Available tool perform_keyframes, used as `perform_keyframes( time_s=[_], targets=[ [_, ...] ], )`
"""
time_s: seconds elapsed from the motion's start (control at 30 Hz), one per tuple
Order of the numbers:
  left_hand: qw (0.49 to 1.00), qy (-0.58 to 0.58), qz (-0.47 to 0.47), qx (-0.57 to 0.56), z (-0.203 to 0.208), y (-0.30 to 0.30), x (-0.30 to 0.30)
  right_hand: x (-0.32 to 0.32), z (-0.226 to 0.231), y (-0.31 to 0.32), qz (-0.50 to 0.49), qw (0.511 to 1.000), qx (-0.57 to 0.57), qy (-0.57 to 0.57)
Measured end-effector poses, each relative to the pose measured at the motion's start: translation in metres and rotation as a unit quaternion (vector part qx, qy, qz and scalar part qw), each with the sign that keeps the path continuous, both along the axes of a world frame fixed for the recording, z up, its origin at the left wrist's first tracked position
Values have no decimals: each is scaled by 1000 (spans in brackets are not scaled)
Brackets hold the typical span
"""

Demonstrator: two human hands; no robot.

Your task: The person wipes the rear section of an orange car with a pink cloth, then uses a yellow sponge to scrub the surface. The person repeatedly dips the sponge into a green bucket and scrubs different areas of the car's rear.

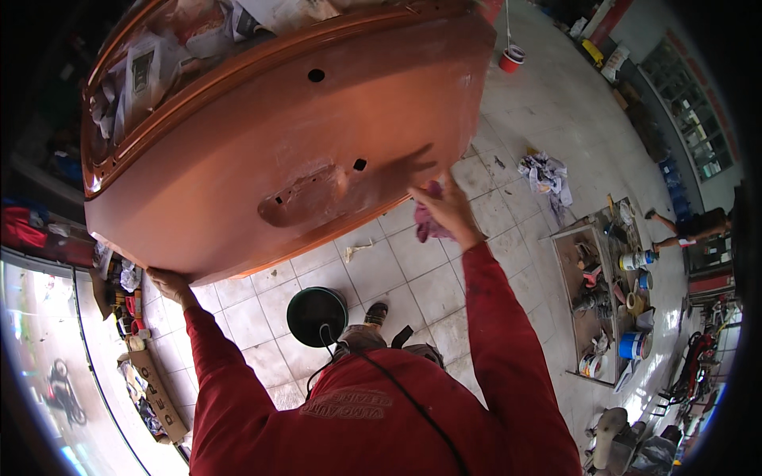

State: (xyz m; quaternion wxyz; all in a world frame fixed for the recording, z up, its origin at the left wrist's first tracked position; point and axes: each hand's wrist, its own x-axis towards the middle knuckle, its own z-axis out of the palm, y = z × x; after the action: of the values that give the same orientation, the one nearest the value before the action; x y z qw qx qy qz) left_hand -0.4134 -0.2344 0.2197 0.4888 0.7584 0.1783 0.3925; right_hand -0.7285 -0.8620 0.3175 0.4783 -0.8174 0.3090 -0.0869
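A large orange-brown car tailgate (230,159) fills the upper left, its lower face dull, with a recessed handle area and small dark holes. Plastic and paper masking (147,75) covers its window opening. At the tailgate's lower left corner, my left hand (169,284) grips the edge, its fingers partly hidden. My right hand (449,211) is beside the lower right edge, closed on a crumpled maroon cloth (431,223) that hangs below the fingers. A hand's shadow falls on the panel there.
A dark bucket (305,313) stands on the tiled floor by my feet. To the right is a metal cart (583,262) with paint cans. Crumpled plastic (546,176) lies beyond, near a hanging red pot (512,59). Another person (698,228) is at far right; a cardboard box (155,397) sits left.
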Motion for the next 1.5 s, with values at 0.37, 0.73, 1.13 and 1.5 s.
perform_keyframes(
  time_s=[0.37,0.73,1.13,1.5],
  targets=[
    [852,-54,-476,213,105,-431,-239,18,-32,-31,124,989,-65,-53],
    [823,-172,-175,512,14,-620,-209,-232,-128,-245,-41,985,156,65],
    [807,-166,-82,561,-6,-628,-195,-520,-296,-425,-387,919,41,61],
    [840,-130,-7,526,-5,-672,-207,-493,-271,-617,-530,837,80,111]
  ],
)
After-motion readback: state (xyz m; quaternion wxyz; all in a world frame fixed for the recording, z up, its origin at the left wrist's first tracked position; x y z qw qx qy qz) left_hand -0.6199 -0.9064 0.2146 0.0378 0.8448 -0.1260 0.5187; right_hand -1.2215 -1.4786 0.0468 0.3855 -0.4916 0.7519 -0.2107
